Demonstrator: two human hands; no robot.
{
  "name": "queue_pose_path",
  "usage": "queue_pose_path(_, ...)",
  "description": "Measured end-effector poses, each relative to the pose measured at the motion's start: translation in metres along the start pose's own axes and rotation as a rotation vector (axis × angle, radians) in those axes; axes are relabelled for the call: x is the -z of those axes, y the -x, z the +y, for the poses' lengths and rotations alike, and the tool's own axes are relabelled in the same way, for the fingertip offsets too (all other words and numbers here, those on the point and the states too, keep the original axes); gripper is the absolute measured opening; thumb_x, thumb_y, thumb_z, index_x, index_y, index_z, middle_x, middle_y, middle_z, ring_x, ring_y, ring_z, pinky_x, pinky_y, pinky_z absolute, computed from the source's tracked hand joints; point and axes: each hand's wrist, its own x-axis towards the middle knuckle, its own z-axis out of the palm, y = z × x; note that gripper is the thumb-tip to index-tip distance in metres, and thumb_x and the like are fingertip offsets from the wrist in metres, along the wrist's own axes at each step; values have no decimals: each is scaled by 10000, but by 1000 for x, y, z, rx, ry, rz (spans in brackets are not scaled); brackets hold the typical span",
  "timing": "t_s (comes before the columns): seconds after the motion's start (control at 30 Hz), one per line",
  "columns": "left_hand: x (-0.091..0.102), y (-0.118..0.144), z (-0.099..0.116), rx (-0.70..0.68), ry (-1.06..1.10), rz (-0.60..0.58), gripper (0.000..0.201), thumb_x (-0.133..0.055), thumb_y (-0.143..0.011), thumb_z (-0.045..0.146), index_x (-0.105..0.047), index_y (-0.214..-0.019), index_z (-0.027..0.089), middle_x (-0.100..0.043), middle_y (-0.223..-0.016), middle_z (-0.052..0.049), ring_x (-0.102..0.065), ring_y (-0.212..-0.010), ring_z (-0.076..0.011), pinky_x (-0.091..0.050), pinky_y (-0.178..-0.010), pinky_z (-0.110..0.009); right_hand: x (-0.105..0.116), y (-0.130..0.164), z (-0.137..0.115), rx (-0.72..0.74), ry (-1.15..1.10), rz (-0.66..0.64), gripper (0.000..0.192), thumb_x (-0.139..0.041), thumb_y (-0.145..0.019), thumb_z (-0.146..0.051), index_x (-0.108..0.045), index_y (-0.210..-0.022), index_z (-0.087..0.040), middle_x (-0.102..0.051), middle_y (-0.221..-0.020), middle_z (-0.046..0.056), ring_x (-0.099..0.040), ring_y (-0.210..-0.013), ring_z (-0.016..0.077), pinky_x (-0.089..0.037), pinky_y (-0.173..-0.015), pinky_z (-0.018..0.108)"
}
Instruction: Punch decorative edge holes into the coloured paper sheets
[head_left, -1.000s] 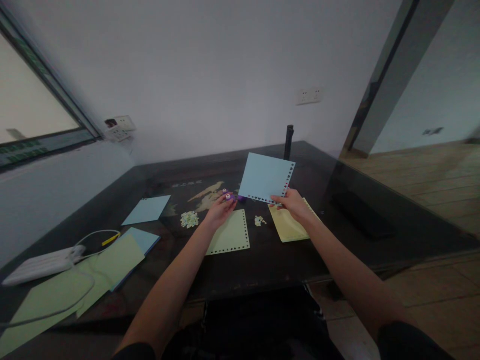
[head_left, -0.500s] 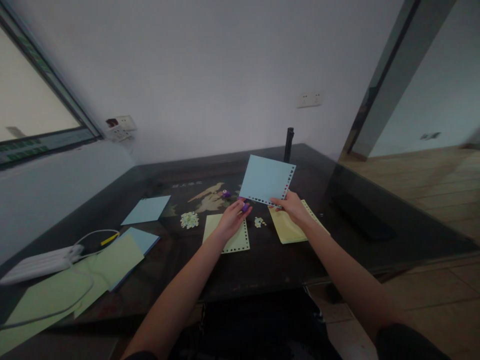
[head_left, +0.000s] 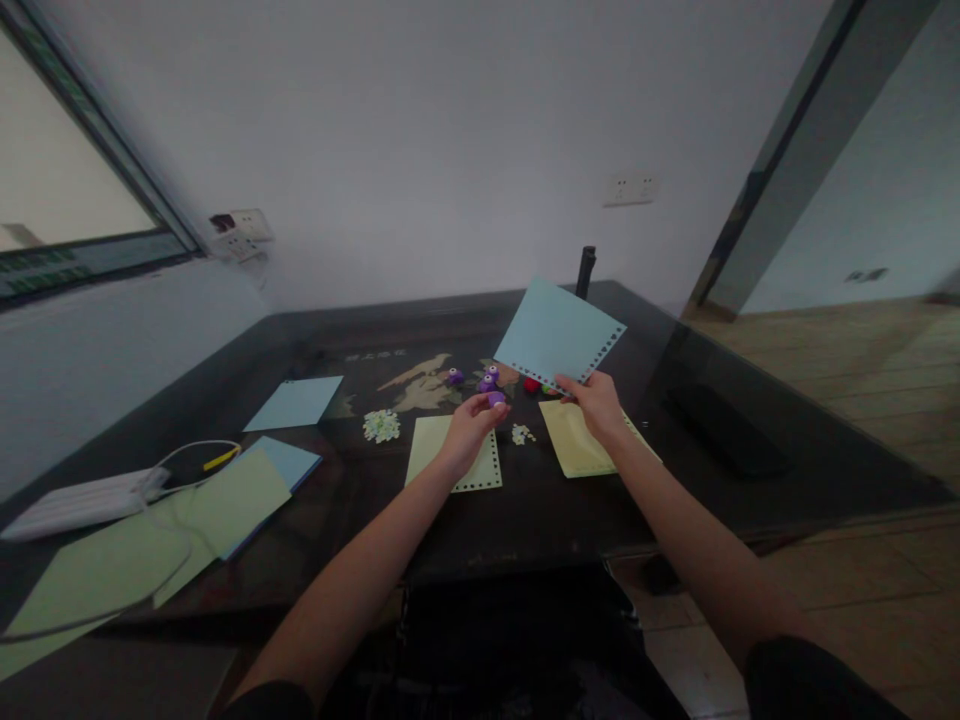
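Blue sheet (head_left: 556, 333) pinched above right hand (head_left: 598, 403); purple punch (head_left: 496, 398) in left hand (head_left: 469, 432).

Dark table (head_left: 525, 520) bears paper sheets (head_left: 225, 500), punches (head_left: 486, 381), confetti (head_left: 381, 425)

A home room: dark table (head_left: 525, 520), wall sockets (head_left: 630, 188), wooden floor (head_left: 847, 330).

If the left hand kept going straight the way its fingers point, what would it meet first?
Probably the blue sheet held up by the right hand. The left hand, holding a purple punch, points up and right towards its lower edge; depth is unclear.
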Motion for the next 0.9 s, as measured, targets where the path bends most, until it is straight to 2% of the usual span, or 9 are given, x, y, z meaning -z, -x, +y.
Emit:
queue_pose_path(0.1, -2, 4, 1, -24, 0, -9, 266, -751, -680, 161, -638, -917, 118, -679, -912, -63, -657, -851, -143, -452, -939, -337, 2, -1, -2, 19, -2, 29, 342, -757, -586, -359, -657, -809, -120, -717, -769, 79, -654, -576, 164, -460, -462, 225)
queue_pose_path(0.37, -3, 7, 7, 1, -53, 3, 333, -758, -699, 246, -637, -979, 113, -681, -1014, -127, -679, -835, -185, -512, -811, -331, -6, 4, -1, -19, 19, -101, 369, -771, -554, -384, -658, -799, -132, -718, -795, 84, -660, -574, 166, -457, -459, 226)
queue_pose_path(0.7, -7, 9, 9, -32, 3, 4, 254, -721, -730, 178, -609, -950, 118, -680, -964, -100, -675, -866, -174, -503, -848, -329, -8, 8, -7, 3, 106, -170, 323, -744, -577, -400, -657, -736, -133, -700, -681, 69, -646, -582, 166, -472, -505, 247)
queue_pose_path(0.9, -8, 8, 10, -45, 8, 12, 252, -742, -711, 214, -594, -897, 130, -672, -948, -89, -664, -858, -170, -492, -838, -330, -9, 10, -8, 10, 128, -178, 324, -744, -586, -406, -664, -744, -134, -716, -707, 75, -645, -579, 164, -474, -498, 242)
